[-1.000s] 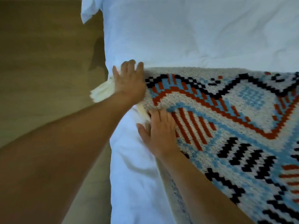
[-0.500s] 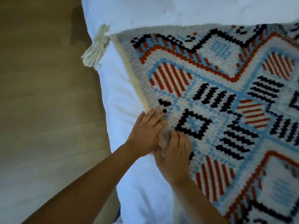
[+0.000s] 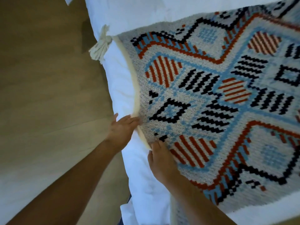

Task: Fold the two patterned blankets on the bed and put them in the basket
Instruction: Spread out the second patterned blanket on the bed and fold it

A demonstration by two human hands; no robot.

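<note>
1. Beyond both sets of fingers, the patterned blanket [image 3: 211,103] lies spread on the bed [image 3: 146,200].
2. The left hand [image 3: 121,129] keeps straight, closed fingers against the blanket's cream edge; the right hand [image 3: 159,158] presses flat beside it.
3. Likely smoothing before a fold; the next move needs a pinch on that edge.

Finding no readable text, label, brand, number or sign anywhere. Showing only woven geometric shapes on the patterned blanket [image 3: 211,103], nothing spelling out letters.

We lose the blanket [image 3: 211,103] past the top and right edges, and the bed [image 3: 146,13] past top and bottom
</note>
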